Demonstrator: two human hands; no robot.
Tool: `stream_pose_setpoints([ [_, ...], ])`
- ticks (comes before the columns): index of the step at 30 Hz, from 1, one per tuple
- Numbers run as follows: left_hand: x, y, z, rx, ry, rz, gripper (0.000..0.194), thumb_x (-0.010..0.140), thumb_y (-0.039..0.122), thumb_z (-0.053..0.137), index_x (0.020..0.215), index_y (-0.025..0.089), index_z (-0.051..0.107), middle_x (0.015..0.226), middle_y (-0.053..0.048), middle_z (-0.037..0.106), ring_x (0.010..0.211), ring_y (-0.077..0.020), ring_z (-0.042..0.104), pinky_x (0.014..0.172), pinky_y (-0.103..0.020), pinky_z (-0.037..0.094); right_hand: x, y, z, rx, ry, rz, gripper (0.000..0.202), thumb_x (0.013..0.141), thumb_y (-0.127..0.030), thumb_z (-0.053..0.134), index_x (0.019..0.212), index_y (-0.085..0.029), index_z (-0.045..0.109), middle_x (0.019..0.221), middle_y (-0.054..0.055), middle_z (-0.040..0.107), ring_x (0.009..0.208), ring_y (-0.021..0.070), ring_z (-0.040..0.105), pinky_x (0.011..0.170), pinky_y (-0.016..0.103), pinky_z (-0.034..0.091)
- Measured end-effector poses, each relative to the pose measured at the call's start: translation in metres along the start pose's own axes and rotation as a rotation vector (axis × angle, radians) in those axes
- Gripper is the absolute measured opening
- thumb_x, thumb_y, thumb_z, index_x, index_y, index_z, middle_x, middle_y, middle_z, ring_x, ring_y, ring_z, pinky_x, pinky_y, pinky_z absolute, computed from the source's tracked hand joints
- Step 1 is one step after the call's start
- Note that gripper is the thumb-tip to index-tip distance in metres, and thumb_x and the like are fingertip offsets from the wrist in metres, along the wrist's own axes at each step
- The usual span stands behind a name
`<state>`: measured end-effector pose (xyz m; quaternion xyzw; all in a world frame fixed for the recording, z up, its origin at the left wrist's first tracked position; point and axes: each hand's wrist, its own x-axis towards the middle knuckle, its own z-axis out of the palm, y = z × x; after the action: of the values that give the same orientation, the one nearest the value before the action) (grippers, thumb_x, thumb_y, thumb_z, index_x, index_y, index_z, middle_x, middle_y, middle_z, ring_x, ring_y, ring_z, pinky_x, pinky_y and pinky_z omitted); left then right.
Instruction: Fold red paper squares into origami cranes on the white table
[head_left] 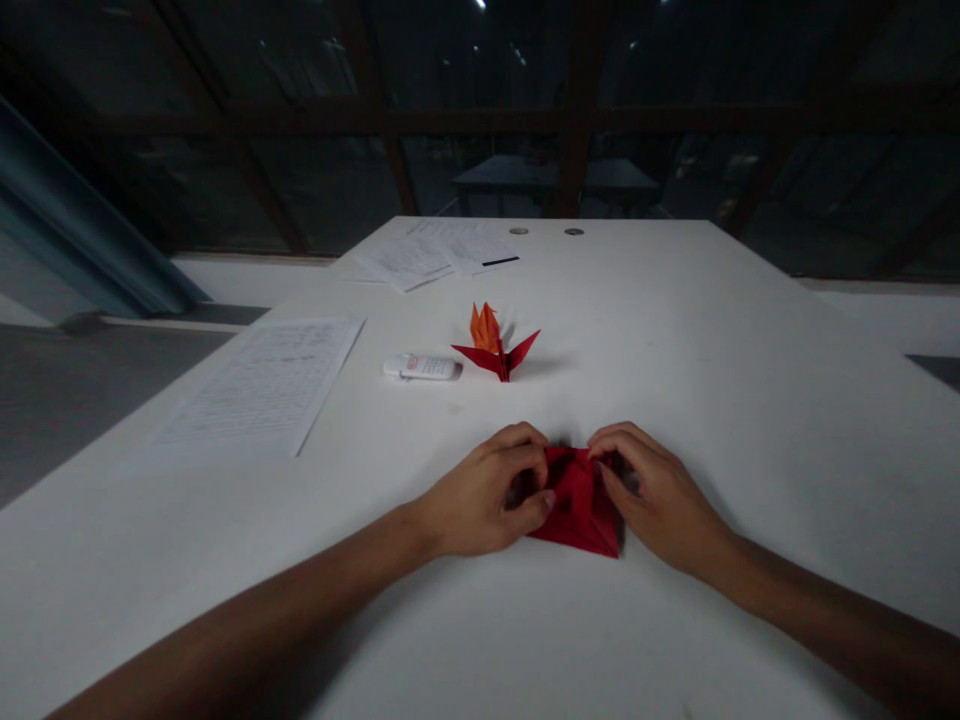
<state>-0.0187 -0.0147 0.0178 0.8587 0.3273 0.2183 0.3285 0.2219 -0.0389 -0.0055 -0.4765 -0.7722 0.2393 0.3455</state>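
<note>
A partly folded piece of red paper (579,510) lies on the white table (712,400) in front of me. My left hand (484,495) pinches its left side, fingers curled over the top edge. My right hand (649,490) grips its right side, fingertips pressing the top near the middle. Both hands rest on the tabletop. Farther back stands a finished red origami crane (499,357), with an orange folded figure (484,327) right behind it.
A small white tube-like object (421,367) lies left of the crane. A printed sheet (262,385) lies at the left, more papers (439,255) at the far edge. Two round holes (546,231) mark the table's back. Dark windows stand beyond.
</note>
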Motion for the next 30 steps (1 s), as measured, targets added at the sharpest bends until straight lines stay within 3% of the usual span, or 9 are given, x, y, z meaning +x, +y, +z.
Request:
stream_pose_setpoints([
  [3,0.000,0.000,-0.003,-0.020,-0.010,0.033,0.027,0.092,0.043,0.062,0.087,0.017,0.060,0.100,-0.007,0.059,0.090,-0.0196,0.057,0.081,-0.031,0.047,0.001,-0.001,0.002,0.007,0.007,0.045,0.011,0.099,-0.017,0.049,0.099,-0.023,0.058,0.098,0.003,0.063,0.091,0.0195,0.061,0.083,0.034,0.048],
  [7,0.003,0.000,-0.002,-0.026,-0.026,-0.003,0.039,0.083,0.054,0.072,0.090,0.016,0.065,0.102,-0.007,0.061,0.092,-0.0214,0.059,0.083,-0.033,0.048,0.000,-0.001,0.003,-0.037,-0.007,0.099,0.009,0.100,-0.025,0.050,0.098,-0.023,0.058,0.095,0.004,0.066,0.089,0.0215,0.062,0.081,0.036,0.047],
  [13,0.007,-0.001,0.003,-0.057,0.110,-0.271,0.015,0.090,0.031,0.064,0.097,0.018,0.063,0.091,-0.003,0.069,0.078,-0.0182,0.063,0.073,-0.030,0.048,-0.002,-0.003,0.003,-0.055,0.002,0.147,0.011,0.097,-0.029,0.057,0.106,-0.024,0.059,0.102,0.004,0.068,0.094,0.0226,0.063,0.082,0.036,0.048],
  [16,0.009,-0.001,0.001,-0.187,0.172,-0.353,0.029,0.084,0.024,0.068,0.110,0.020,0.056,0.091,-0.001,0.070,0.077,-0.0171,0.063,0.068,-0.027,0.048,-0.002,-0.003,0.004,-0.045,0.032,0.192,0.022,0.091,-0.029,0.065,0.112,-0.025,0.058,0.103,0.003,0.069,0.092,0.0215,0.063,0.081,0.035,0.048],
  [19,0.011,0.000,-0.002,-0.252,0.168,-0.358,0.034,0.082,0.022,0.069,0.113,0.020,0.056,0.094,0.000,0.070,0.077,-0.0160,0.063,0.069,-0.026,0.049,-0.002,-0.004,0.005,-0.051,0.025,0.214,0.022,0.090,-0.029,0.066,0.110,-0.025,0.059,0.096,0.001,0.068,0.085,0.0203,0.062,0.076,0.034,0.047],
  [22,0.013,0.001,-0.004,-0.258,0.120,-0.336,0.015,0.087,0.030,0.066,0.095,0.018,0.062,0.086,0.000,0.068,0.075,-0.0154,0.060,0.066,-0.025,0.047,0.000,-0.006,0.006,-0.077,0.009,0.197,0.010,0.091,-0.030,0.065,0.097,-0.024,0.059,0.085,0.000,0.066,0.079,0.0195,0.059,0.071,0.032,0.045],
  [24,0.014,0.002,-0.004,-0.287,0.086,-0.332,0.018,0.091,0.034,0.061,0.089,0.017,0.064,0.083,-0.001,0.067,0.073,-0.0152,0.059,0.064,-0.024,0.046,0.002,-0.007,0.006,-0.084,0.011,0.195,0.011,0.091,-0.031,0.065,0.088,-0.024,0.057,0.077,-0.002,0.063,0.073,0.0181,0.057,0.066,0.031,0.043],
  [30,0.011,0.003,0.006,-0.314,0.094,-0.343,0.020,0.091,0.032,0.059,0.098,0.016,0.069,0.088,-0.003,0.073,0.077,-0.0179,0.065,0.066,-0.026,0.049,0.008,-0.003,0.013,-0.020,0.075,0.228,0.014,0.090,-0.030,0.065,0.082,-0.024,0.054,0.070,-0.004,0.058,0.063,0.0155,0.054,0.057,0.027,0.041],
])
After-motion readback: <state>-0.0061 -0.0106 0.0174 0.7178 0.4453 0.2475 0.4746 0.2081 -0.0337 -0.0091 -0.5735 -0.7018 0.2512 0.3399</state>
